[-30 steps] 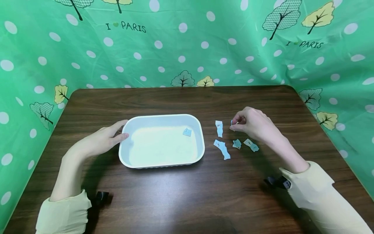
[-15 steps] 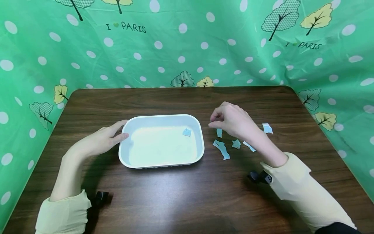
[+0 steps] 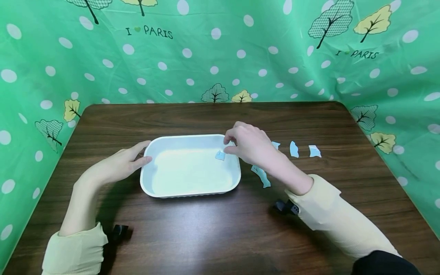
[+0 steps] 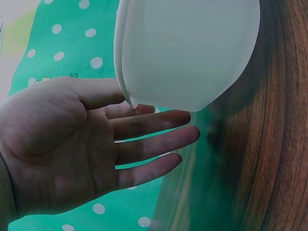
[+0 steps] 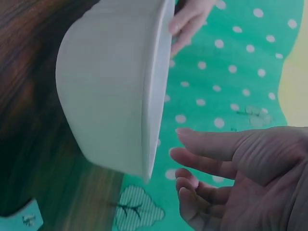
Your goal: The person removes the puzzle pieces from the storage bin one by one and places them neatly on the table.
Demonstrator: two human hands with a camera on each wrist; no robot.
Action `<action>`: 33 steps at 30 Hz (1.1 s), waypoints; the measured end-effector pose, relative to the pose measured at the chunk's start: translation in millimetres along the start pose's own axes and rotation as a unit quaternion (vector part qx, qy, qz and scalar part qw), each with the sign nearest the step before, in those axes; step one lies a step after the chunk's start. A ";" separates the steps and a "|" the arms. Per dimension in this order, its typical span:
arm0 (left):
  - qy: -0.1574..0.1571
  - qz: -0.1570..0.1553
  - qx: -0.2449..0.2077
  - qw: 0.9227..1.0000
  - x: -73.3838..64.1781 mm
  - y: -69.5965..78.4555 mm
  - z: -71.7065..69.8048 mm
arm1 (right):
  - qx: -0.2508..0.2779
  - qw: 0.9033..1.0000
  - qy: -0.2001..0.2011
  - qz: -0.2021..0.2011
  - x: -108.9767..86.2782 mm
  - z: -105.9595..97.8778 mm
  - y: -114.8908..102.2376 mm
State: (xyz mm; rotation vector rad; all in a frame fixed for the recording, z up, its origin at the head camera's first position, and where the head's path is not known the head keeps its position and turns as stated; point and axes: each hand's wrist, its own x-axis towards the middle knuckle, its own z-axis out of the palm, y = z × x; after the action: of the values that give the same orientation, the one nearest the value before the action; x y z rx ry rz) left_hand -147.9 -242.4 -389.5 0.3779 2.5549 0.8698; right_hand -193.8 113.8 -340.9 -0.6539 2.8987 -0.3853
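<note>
A white plastic tray (image 3: pixel 189 194) stands on the table, with one small torn piece of blue paper (image 3: pixel 220 155) lying inside near its right end. My left hand (image 3: pixel 118 164) holds the tray's left end, thumb over the rim and the other fingers outside it; in the left wrist view those fingers (image 4: pixel 159 147) are extended. Over the tray's right rim is my right hand (image 3: pixel 249 145), close above the paper. Its thumb and index finger (image 5: pixel 202 161) are apart with nothing between them. Beside the tray lies a curved blue paper strip (image 3: pixel 262 177), partly under the right forearm.
Further right lie more torn paper pieces: one at the forearm's edge (image 3: pixel 276 145), an oval one (image 3: pixel 294 149) and a squarish one (image 3: pixel 314 151). The right forearm hides others. A green dotted cloth (image 3: pixel 213 49) hangs behind the brown wooden table (image 3: pixel 192 236).
My right hand has moved left from the paper pieces to the tray's right rim, letting go of the piece it pinched. My left hand and the tray stay put.
</note>
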 end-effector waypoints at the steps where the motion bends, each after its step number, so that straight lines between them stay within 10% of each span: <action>1: 0.000 0.000 0.000 1.000 0.2 -0.1 0.1 | -0.009 1.000 -0.002 -0.005 0.9 1.4 -3.1; 33: 0.000 0.003 -0.006 1.000 -0.9 0.9 -0.5 | -0.217 0.973 -0.019 -0.073 26.5 46.2 -28.6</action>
State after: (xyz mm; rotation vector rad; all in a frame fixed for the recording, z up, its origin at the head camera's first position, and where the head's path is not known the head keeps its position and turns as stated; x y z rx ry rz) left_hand -147.3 -242.4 -388.3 0.3808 2.5495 0.8862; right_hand -197.1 67.2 -379.4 -0.9238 2.9239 0.2567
